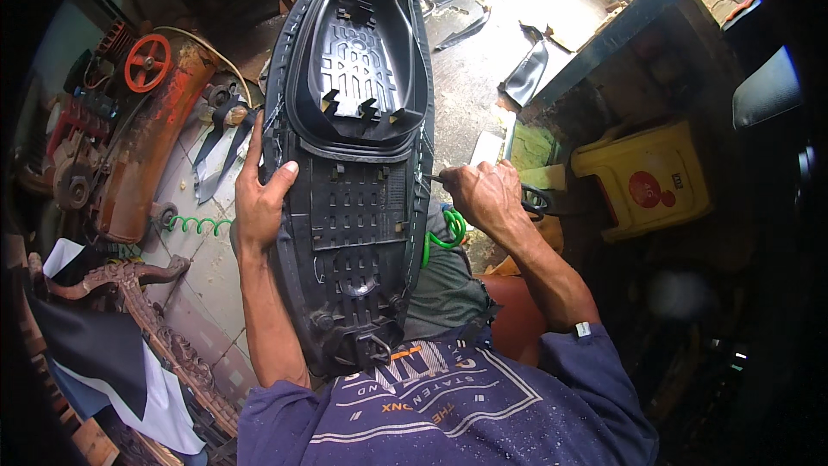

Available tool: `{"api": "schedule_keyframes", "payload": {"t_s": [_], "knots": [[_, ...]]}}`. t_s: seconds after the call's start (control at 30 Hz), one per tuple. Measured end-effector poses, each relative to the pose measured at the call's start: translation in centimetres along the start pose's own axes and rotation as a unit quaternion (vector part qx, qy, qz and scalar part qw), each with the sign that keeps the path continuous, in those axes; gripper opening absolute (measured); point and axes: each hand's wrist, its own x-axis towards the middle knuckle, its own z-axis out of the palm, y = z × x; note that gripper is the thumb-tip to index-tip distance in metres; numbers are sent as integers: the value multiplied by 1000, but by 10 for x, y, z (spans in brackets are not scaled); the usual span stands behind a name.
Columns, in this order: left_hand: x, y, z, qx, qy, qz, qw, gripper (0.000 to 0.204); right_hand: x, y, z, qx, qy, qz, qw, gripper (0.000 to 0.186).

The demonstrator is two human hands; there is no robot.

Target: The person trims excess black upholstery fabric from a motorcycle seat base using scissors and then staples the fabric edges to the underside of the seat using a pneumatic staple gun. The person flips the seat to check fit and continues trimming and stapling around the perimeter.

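Observation:
A black motorcycle seat lies underside up across my lap, its deep hollow end away from me and its hinge end against my shirt. With thumb on the underside and index finger stretched along the rim, my left hand holds the seat's left edge. My right hand is closed around a thin, dark-tipped tool, whose point meets the seat's right edge. The fingers hide most of the tool, so its kind cannot be made out. Pale threads show along that edge.
A rusty orange air compressor with a red wheel stands at left. Green coiled hose hangs beside my thigh. A yellow plastic stool is at right, near a dark bench. Carved wood and black scraps lie about.

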Motion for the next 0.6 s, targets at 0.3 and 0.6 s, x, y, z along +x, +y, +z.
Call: {"api": "schedule_keyframes", "payload": {"t_s": [0.3, 0.6], "knots": [[2, -31, -8, -98, -31, -43, 994, 82, -6, -2, 2, 101, -1, 40, 994, 21], [2, -65, -15, -143, -23, -105, 984, 72, -19, 6, -5, 205, -6, 96, 974, 27]]}}
